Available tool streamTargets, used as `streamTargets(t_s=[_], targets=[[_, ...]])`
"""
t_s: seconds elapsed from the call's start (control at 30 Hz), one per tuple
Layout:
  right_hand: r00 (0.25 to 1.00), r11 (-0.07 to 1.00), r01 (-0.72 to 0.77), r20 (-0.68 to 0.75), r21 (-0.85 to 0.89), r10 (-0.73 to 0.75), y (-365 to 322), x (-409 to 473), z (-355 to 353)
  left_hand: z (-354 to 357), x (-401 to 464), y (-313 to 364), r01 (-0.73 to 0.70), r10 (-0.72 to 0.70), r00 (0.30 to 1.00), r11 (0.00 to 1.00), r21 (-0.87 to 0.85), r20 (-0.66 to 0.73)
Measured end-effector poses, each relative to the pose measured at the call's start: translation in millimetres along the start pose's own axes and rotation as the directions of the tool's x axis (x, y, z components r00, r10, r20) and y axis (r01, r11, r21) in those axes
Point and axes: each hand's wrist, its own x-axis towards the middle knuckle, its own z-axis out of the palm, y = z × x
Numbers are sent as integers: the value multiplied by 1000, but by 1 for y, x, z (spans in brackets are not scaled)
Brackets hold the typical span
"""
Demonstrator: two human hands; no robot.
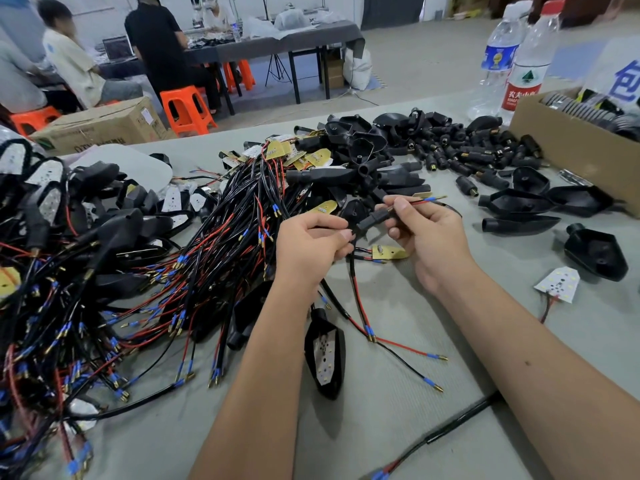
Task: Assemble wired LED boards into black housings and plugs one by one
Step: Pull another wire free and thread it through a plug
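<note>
My left hand (313, 242) pinches the rear end of a small black plug (369, 222) at the middle of the table. My right hand (420, 225) pinches red and black wires (424, 200) that come out of the plug's far end, their blue-sleeved tips pointing right. A yellow LED board (388, 251) hangs just below the plug on its wires. A black housing with a white LED board inside (325, 353) lies near my left forearm. Empty black housings (519, 202) and loose plugs (450, 154) lie beyond my hands.
A big tangle of wired boards (145, 271) fills the left of the table. A cardboard box (571, 140) stands at the right edge, two water bottles (512, 60) behind it. A loose white LED board (558, 284) lies at right. People sit at a far table.
</note>
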Motion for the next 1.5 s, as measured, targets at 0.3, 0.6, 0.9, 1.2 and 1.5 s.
streamTargets(t_s=[0.3, 0.6, 0.9, 1.2, 1.5], targets=[[998, 992, -18, 63, -127, 26, -3, -4, 0, 3, 0, 1, -32, 27, 998, 997, 73, 64], [977, 992, 32, -214, 124, -5, -17, 16, -22, 0, -7, 9, 17, -59, 967, 985, 170, 247], [994, 996, -85, 73, -27, 87, -12, 3, -6, 9, -8, 12, 67, -68, 983, 998, 11, 169], [995, 994, -38, 84, -105, 47, -10, -3, 0, 10, -7, 8, 40, -43, 982, 999, 24, 183], [996, 996, -50, -74, 80, 56, -12, 3, -5, -1, -1, 3, 78, -74, 954, 997, 1, 290]])
